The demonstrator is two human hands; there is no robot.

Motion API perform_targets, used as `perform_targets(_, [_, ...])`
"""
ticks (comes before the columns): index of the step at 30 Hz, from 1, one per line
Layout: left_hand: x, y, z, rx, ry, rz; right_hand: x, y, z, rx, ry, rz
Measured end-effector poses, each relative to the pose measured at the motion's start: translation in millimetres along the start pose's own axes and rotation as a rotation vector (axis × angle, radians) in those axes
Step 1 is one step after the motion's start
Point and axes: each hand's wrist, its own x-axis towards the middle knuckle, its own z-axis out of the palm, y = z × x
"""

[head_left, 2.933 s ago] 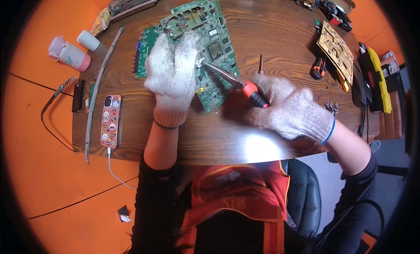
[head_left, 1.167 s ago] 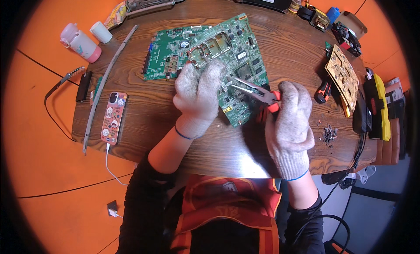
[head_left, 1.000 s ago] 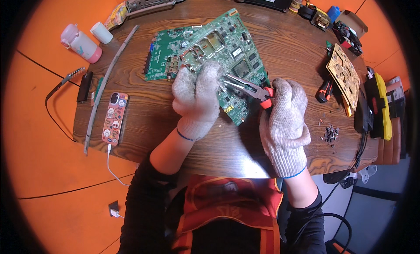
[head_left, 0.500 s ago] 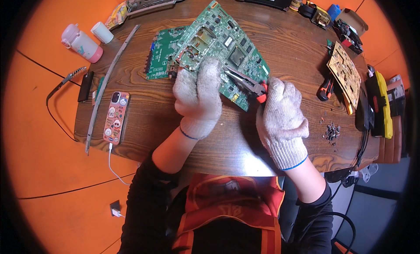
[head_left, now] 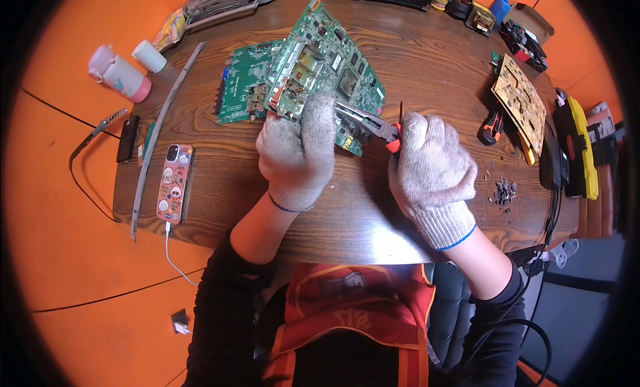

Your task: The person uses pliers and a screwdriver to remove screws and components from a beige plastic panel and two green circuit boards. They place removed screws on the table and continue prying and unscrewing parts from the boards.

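Since half a second ago the upper circuit board (head_left: 325, 60) has been tipped further, its far end now raised toward the back of the bench (head_left: 413, 74), and the right hand (head_left: 432, 167) has slid a little to the right of it.

That wooden bench is the largest thing here, and everything below is placed from the upper circuit board. Under the board's left part lies a second green board (head_left: 241, 90), flat on the wood. The left hand (head_left: 298, 147), in a knit work glove, is closed over the board's near edge, thumb and fingers pinching it. Just right of the board, the gloved right hand is wrapped tight around the red handles of 1 pair of pliers (head_left: 370, 124), whose metal nose reaches onto the board's near right edge.

Far right of the board sits a tan board (head_left: 520, 100), with a small heap of dark scraps (head_left: 503, 190) nearer the person. Well to the board's left lie a long grey strip (head_left: 160, 130) and a phone in a patterned case (head_left: 173, 184); a pink bottle (head_left: 120, 74) stands beyond them on the orange floor.
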Motion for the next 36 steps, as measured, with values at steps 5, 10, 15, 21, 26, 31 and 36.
perform_targets(5, [-0.7,-0.1,-3.7,0.224,-0.039,0.051,5.9,12.8,1.5,-0.147,0.292,-0.202])
perform_targets(10, [1.2,-0.3,-7.9,0.566,-0.107,0.275,2.9,14.4,-8.7,0.027,-0.047,-0.113])
perform_targets(15, [2.3,-3.2,-12.8,0.617,-0.145,0.338,6.0,8.1,-33.0,0.122,-0.252,-0.054])
perform_targets(21, [-1.0,-7.8,-15.2,0.811,-0.172,0.414,13.1,10.5,-52.1,0.376,-0.746,0.079])
perform_targets(26, [0.0,-6.4,-19.6,0.666,-0.214,0.459,-4.2,19.8,-31.3,1.272,-1.036,0.328])
perform_targets(31, [-0.8,-7.7,-8.1,0.073,-0.113,0.221,-38.3,18.5,-4.0,2.347,-1.188,0.503])
perform_targets(36, [17.3,-20.6,7.1,-0.471,0.130,-0.119,-68.7,29.7,10.0,2.907,-0.928,0.433])
